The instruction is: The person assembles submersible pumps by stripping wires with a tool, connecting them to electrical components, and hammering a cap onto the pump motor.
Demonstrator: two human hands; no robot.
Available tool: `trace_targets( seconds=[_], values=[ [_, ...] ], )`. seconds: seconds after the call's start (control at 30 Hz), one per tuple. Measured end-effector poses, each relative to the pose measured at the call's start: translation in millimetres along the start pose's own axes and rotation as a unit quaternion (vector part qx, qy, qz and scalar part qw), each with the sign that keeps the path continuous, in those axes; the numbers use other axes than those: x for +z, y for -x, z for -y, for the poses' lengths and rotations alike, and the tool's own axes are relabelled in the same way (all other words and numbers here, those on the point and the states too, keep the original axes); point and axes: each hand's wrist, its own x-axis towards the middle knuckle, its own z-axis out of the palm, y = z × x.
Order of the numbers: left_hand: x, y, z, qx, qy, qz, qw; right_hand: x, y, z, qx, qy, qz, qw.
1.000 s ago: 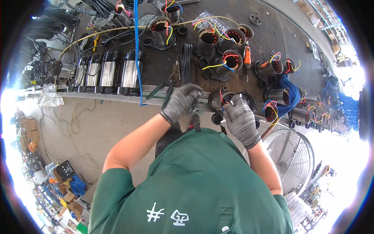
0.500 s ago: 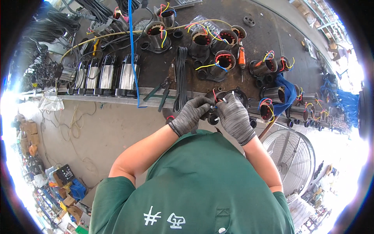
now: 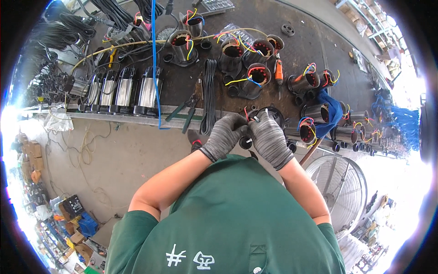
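Both my gloved hands meet at the bench's near edge, over a dark round motor housing (image 3: 277, 115). My left hand (image 3: 225, 137) is closed in a pinch, its fingertips against those of the other hand. My right hand (image 3: 270, 140) is closed too, thumb and forefinger pressed together. Thin motor wires run between the fingertips; their pinched ends are hidden by the gloves. A red wire (image 3: 246, 113) sticks up past the fingers, and a white sleeve (image 3: 267, 111) shows by the right knuckles. Below the fingers is a black round port (image 3: 245, 142) with a white piece in it.
Beyond my hands stand several motor housings (image 3: 259, 75) with coloured leads. An orange screwdriver (image 3: 278, 71), a coiled black cable (image 3: 208, 96) and green-handled pliers (image 3: 186, 109) lie nearby. Silver motors (image 3: 148, 91) line the left edge; a blue cord (image 3: 155, 59) hangs down. A large fan (image 3: 337, 187) stands right.
My hands have drawn closer together at the fingertips, covering the blue wire that showed between them. The whole bench has shifted slightly left and up in view.
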Motion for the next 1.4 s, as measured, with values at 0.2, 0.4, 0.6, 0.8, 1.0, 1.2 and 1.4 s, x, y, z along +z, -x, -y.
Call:
trace_targets(
  seconds=[0.2, 0.4, 0.6, 0.8, 1.0, 1.2, 1.4],
  values=[
    [1.0, 0.6, -2.9, -0.052, -0.035, -0.022, 0.998, -0.3, -2.0, 0.5, -0.018, 0.026, 0.015, 0.999],
    [6.1, 7.6, 9.8, -0.05, 0.057, 0.005, 0.997, 1.1, -0.4, -3.0, -0.031, 0.038, 0.003, 0.999],
    [5.7, 8.1, 4.5, -0.032, 0.086, 0.018, 0.996, 1.0, 8.7, -6.3, -0.043, -0.078, -0.094, 0.992],
    [7.6, 2.0, 16.9, -0.131, 0.237, 0.043, 0.962, 0.7, 4.1, -8.6, -0.071, -0.09, -0.1, 0.988],
    [7.9, -5.0, 8.0, -0.134, 0.202, 0.075, 0.967, -8.6, 7.0, -6.1, -0.031, -0.104, -0.081, 0.991],
    [1.4, 7.5, -5.9, 0.009, 0.071, 0.047, 0.996, 4.8, 12.4, -24.0, -0.176, 0.039, -0.032, 0.983],
    [-3.5, -6.9, 21.2, 0.077, 0.01, 0.082, 0.994, 16.3, 12.6, -28.7, -0.072, -0.12, -0.04, 0.989]
  ],
)
